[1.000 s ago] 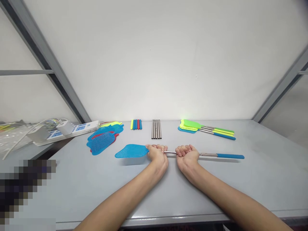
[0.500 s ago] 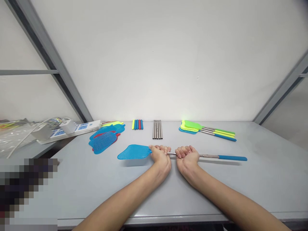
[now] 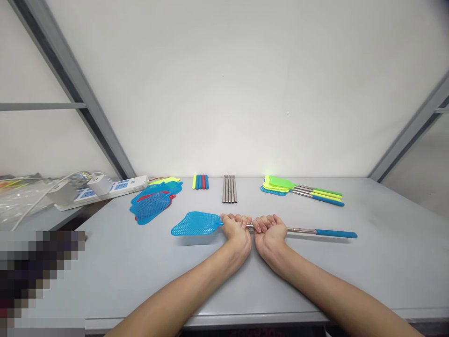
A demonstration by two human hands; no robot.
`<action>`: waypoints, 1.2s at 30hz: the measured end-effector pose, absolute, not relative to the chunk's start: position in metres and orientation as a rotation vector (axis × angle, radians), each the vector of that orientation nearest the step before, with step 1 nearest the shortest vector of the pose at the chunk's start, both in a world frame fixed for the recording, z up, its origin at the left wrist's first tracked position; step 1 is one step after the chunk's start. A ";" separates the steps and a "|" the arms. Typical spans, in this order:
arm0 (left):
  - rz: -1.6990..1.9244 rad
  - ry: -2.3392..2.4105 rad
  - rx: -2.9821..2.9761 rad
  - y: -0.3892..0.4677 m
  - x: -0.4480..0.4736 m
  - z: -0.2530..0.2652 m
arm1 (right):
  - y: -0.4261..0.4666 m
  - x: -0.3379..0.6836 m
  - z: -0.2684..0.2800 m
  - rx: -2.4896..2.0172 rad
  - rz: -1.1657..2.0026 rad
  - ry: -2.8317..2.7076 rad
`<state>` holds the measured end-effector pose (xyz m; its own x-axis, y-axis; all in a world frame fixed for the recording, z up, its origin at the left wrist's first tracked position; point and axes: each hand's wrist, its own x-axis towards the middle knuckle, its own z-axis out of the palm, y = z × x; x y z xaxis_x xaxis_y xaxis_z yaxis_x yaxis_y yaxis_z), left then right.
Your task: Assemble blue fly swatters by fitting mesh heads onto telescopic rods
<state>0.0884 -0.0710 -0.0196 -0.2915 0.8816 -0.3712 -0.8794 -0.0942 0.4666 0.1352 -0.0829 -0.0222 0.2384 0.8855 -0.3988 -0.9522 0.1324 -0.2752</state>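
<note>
A fly swatter (image 3: pixel 196 223) with a blue perforated head, a metal telescopic rod and a blue grip is held crosswise just above the table. Closed around the rod close to the head is my left hand (image 3: pixel 238 233). My right hand (image 3: pixel 270 231) is wrapped round the rod's middle, and a short piece of bare metal shows between the two fists. The blue grip (image 3: pixel 336 233) sticks out free to the right. Parts of the rod are hidden inside my fingers.
Loose swatter heads (image 3: pixel 152 208) overlap at the left. Coloured grips (image 3: pixel 200 182) and metal rods (image 3: pixel 229 189) lie in rows at the back. Several assembled swatters (image 3: pixel 308 192) are stacked at back right. A power strip (image 3: pixel 119 187) with plugs stands at the left edge.
My hands have come closer together along the rod, narrowing the bare metal between them. The grip end has shifted slightly left and down.
</note>
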 end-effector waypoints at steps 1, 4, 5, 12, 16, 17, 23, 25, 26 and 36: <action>1.715 0.728 0.004 -0.071 0.089 -0.020 | -0.083 0.135 -0.022 -0.526 1.343 0.154; 1.709 0.725 0.015 -0.073 0.089 -0.020 | -0.082 0.137 -0.021 -0.530 1.359 0.170; 1.711 0.723 0.027 -0.073 0.090 -0.019 | -0.082 0.138 -0.020 -0.532 1.370 0.179; 1.716 0.656 0.181 -0.077 0.089 -0.009 | -0.073 0.150 -0.012 -0.511 1.466 0.215; 1.692 0.610 0.227 -0.072 0.086 -0.003 | -0.068 0.156 -0.006 -0.480 1.511 0.189; 1.683 0.602 0.230 -0.070 0.085 -0.002 | -0.067 0.158 -0.004 -0.470 1.519 0.179; 1.555 0.726 0.346 -0.065 0.083 -0.004 | -0.060 0.171 0.006 -0.409 1.495 0.106; 1.522 0.800 0.381 -0.066 0.084 -0.007 | -0.058 0.175 0.008 -0.395 1.469 0.083; 1.513 0.823 0.390 -0.066 0.084 -0.009 | -0.057 0.177 0.009 -0.388 1.458 0.072; 1.615 0.938 0.483 -0.070 0.086 -0.010 | -0.055 0.183 0.014 -0.343 1.388 0.010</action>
